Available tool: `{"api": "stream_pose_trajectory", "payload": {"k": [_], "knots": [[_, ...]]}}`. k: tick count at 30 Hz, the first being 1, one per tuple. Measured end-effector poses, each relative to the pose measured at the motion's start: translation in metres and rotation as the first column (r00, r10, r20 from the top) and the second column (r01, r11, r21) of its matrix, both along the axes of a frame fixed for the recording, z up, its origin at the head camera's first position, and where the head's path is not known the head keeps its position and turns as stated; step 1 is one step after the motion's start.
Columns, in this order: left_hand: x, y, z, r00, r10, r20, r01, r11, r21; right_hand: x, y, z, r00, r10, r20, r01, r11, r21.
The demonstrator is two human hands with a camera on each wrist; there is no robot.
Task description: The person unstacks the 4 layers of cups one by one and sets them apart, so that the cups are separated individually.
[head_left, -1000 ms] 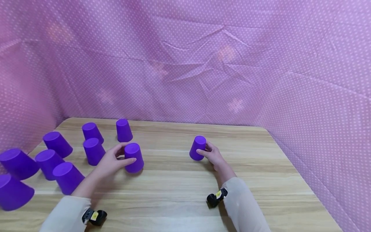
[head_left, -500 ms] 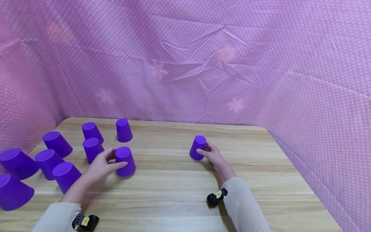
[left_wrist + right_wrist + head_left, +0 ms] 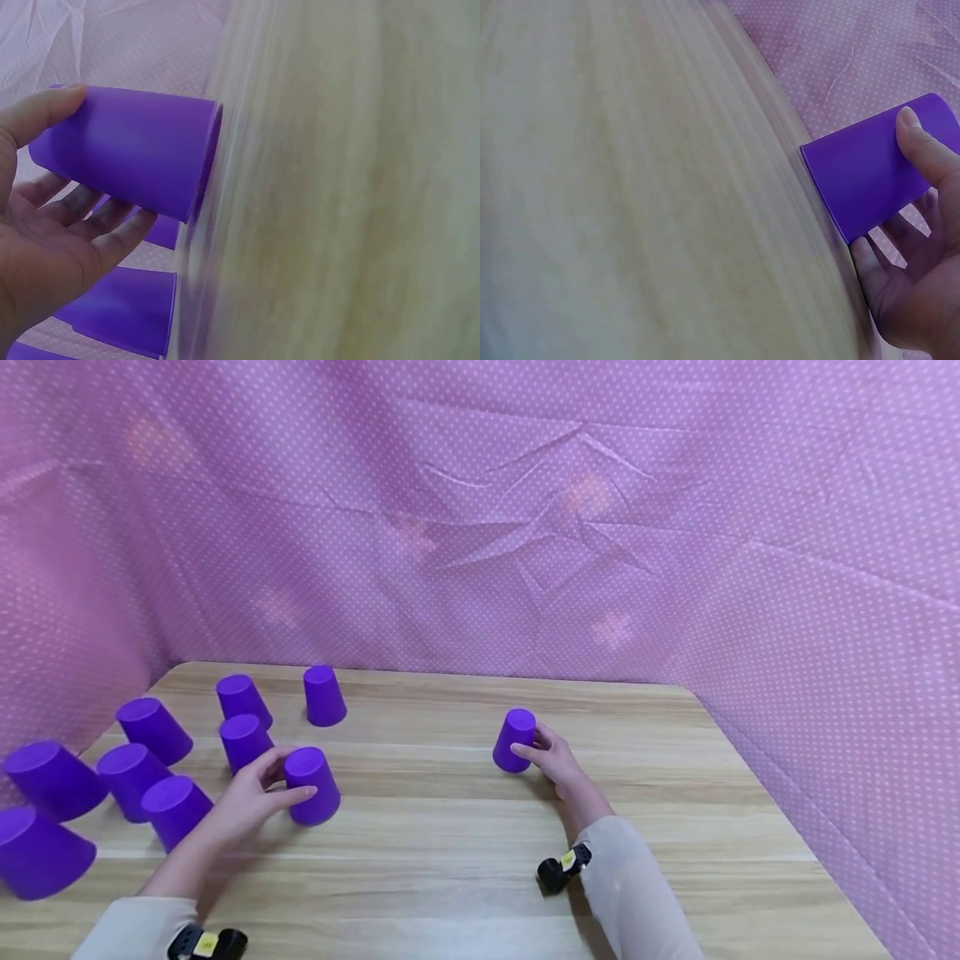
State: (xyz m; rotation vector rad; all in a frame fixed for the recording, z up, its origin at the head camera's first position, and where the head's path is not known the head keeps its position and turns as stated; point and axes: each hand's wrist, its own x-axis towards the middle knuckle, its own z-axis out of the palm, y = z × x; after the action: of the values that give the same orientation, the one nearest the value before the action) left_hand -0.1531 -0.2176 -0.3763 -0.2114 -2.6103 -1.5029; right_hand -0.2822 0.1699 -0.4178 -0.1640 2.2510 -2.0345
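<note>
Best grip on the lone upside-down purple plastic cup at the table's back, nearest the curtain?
Pinch the upside-down purple plastic cup across its tapered side wall, low near the wider rim, fingers coming from above and front. It stands mouth-down with space around it; the closed base on top offers no edge.

in the left wrist view the wooden table is smeared with blur, and the left hand is cut off by the left edge. the cups behind the held cup show only in part. in the right wrist view the right hand runs off the frame's corner.
</note>
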Motion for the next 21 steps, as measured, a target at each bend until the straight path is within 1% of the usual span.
{"api": "stream_pose_trajectory", "payload": {"k": [3,8,11,16,17,21], "knots": [[-0.0006,-0.0007,-0.0018,1.0,-0.001,0.006,0.001,1.0,0.009,0.0,0.0001,-0.0001,1.0,-0.001,0.0,0.001,1.0,0.008],[-0.0012,-0.0016,-0.0029,1.0,0.006,0.006,-0.006,1.0,0.017,-0.0013,0.0003,0.0009,1.0,-0.016,0.024,0.016,0.999,0.033],[-0.0009,-0.0014,-0.002,1.0,0.004,0.011,-0.004,1.0,0.016,0.001,-0.0004,0.0056,1.0,-0.012,0.023,0.011,1.0,0.029],[-0.0008,-0.0019,-0.0039,1.0,0.007,0.013,-0.007,1.0,0.008,-0.0004,-0.0004,0.0023,1.0,-0.007,0.012,0.007,0.999,0.033],[-0.0007,-0.002,-0.0044,1.0,0.008,0.015,-0.008,1.0,0.007,-0.0028,0.0003,-0.0011,1.0,-0.009,0.008,0.009,0.999,0.034],[-0.0002,-0.0021,-0.0055,1.0,0.011,0.023,-0.012,1.0,0.019,-0.0009,0.0002,0.0015,1.0,-0.004,0.006,0.004,1.0,0.027]]}}
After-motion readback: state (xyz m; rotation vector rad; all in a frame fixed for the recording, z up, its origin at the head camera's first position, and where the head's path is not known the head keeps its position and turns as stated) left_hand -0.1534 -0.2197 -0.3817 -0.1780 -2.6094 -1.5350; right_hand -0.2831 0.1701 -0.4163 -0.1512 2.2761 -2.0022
